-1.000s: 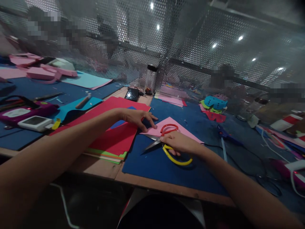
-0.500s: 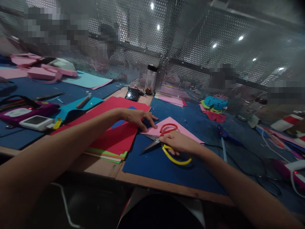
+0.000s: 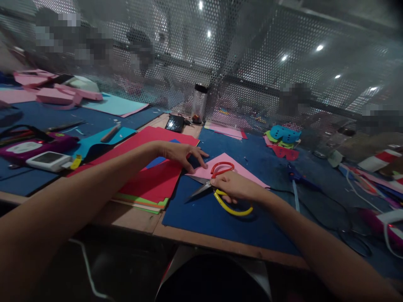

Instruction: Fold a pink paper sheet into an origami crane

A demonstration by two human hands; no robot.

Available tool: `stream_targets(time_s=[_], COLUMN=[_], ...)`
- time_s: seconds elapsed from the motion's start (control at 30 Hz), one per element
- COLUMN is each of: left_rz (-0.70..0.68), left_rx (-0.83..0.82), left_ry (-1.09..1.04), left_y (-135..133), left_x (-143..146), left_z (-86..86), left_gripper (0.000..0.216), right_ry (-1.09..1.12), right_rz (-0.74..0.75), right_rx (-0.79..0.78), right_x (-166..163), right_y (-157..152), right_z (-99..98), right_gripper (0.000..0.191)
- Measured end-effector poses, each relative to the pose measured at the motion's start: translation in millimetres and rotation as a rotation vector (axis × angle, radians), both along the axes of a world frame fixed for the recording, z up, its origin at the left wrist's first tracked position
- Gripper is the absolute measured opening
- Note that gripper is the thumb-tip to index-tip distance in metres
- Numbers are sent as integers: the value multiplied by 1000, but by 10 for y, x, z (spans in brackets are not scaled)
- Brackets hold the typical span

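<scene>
My right hand (image 3: 231, 186) grips a pair of scissors (image 3: 234, 209) with one red and one yellow handle loop. Its blades point left and stand apart, one of them at the near edge of a pink sheet of paper (image 3: 231, 161). Fingers of my left hand (image 3: 189, 157) are spread, their tips resting on the left corner of that pink sheet. Under my left wrist and forearm lies a stack of red paper (image 3: 160, 182) with a blue piece (image 3: 156, 162) on top. Part of the pink sheet is hidden behind my right hand and the red loop.
A blue glue gun (image 3: 299, 180) with its cord lies to the right, before blue and red cut-out masks (image 3: 285, 134). A clear jar (image 3: 199, 105) and black phone-like object (image 3: 175, 123) stand behind. Purple device (image 3: 59, 144) and white device (image 3: 48, 161) sit left. Perforated metal screen (image 3: 239, 63) closes the back.
Almost nothing differs. Both hands, the scissors and the pink sheet keep their places, with only a very slight shift of the view.
</scene>
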State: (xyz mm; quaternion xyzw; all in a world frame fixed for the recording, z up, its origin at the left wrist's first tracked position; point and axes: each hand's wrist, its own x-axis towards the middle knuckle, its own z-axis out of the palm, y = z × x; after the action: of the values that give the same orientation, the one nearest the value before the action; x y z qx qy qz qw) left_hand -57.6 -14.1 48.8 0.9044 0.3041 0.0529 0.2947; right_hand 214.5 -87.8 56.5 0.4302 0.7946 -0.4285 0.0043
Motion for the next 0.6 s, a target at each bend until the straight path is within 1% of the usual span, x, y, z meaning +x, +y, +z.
stream_targets(time_s=[0.1,0.27,0.6], left_rz=[10,-16,-11], left_rx=[-14,-18,-17], left_ry=[10,-4,3], left_y=[-25,-29,-11], left_x=[8,22,11], left_z=[29,46,25], left_gripper=[49,47,48], right_ry=[-7,-6,8], right_rz=[8,7,56], right_rx=[5,10,-27], right_x=[-6,-18,6], right_y=[3,-16,-44], right_z=[-2,14,66], right_gripper=[41,40,49])
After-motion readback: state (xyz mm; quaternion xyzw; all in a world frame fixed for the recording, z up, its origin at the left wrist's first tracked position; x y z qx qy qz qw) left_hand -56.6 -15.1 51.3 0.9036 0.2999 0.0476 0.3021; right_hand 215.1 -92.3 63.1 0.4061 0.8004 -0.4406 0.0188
